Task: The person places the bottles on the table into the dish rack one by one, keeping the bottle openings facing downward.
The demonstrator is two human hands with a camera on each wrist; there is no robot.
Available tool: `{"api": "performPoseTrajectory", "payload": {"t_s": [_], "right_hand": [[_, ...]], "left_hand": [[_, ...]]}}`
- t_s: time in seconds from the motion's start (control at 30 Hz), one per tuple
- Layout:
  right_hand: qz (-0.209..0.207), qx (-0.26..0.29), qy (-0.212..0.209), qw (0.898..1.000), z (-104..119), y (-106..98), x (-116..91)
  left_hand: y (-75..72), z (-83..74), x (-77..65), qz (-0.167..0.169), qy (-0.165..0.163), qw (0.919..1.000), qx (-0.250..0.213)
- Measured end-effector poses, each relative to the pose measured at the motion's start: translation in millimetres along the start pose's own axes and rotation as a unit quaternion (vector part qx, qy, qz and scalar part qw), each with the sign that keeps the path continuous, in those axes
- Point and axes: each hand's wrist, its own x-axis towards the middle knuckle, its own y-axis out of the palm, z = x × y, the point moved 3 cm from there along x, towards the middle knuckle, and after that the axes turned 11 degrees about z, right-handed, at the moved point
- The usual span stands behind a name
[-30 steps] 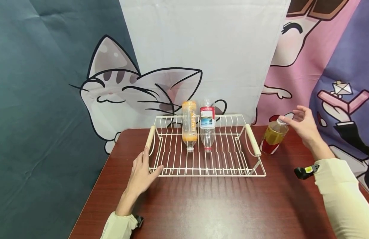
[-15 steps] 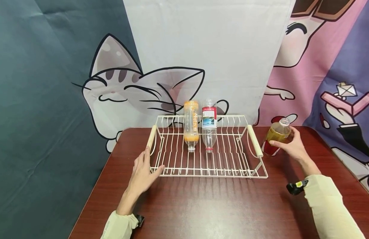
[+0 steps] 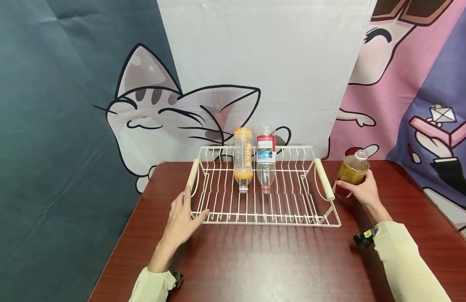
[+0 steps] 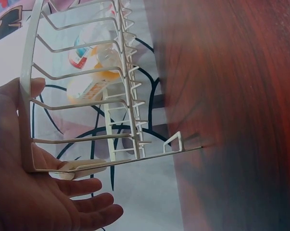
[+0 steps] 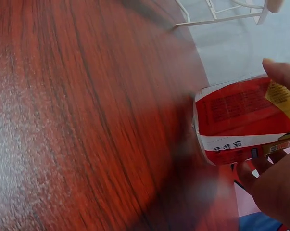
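Note:
My right hand (image 3: 365, 193) grips a bottle (image 3: 351, 171) with a red and gold label and a clear neck, thumb on the near left side and fingers round the far side. In the right wrist view, the red label (image 5: 241, 110) lies between thumb and fingers. My left hand (image 3: 180, 222) rests at the left front corner of a white wire dish rack (image 3: 233, 222), its fingers extended along the side by the cream handle (image 3: 193, 174). In the left wrist view, the thumb (image 4: 37, 86) lies over the rack's front rail.
Two bottles lean neck down in the rack: one with orange print (image 3: 243, 155), one clear with a red and blue label (image 3: 266, 149). The rack's right handle (image 3: 324, 180) stands close to the held bottle. A cartoon-printed cloth (image 3: 293, 63) hangs behind the brown table (image 3: 278, 264).
My right hand has moved down from the bottle's neck to its body and taken hold there. The left hand has stayed at the rack's corner. The head view has turned slightly.

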Motion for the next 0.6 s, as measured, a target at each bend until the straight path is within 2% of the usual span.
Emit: {"api": "performPoseTrajectory", "payload": {"t_s": [0.2,0.43,0.6], "right_hand": [[-0.016,-0.015,0.021,1.0,0.7,-0.8,-0.2],[-0.021,-0.027,0.008,0.999,3.6,-5.6,-1.0],[-0.022,-0.048,-0.011,0.999,15.1,-11.1,-1.8]], "left_hand": [[-0.2,-1.2,-0.3,-0.003,0.002,1.0,-0.003],[-0.7,-1.1,-0.6,-0.002,0.003,1.0,-0.004],[-0.1,-0.9,-0.9,-0.002,0.003,1.0,-0.002]]}}
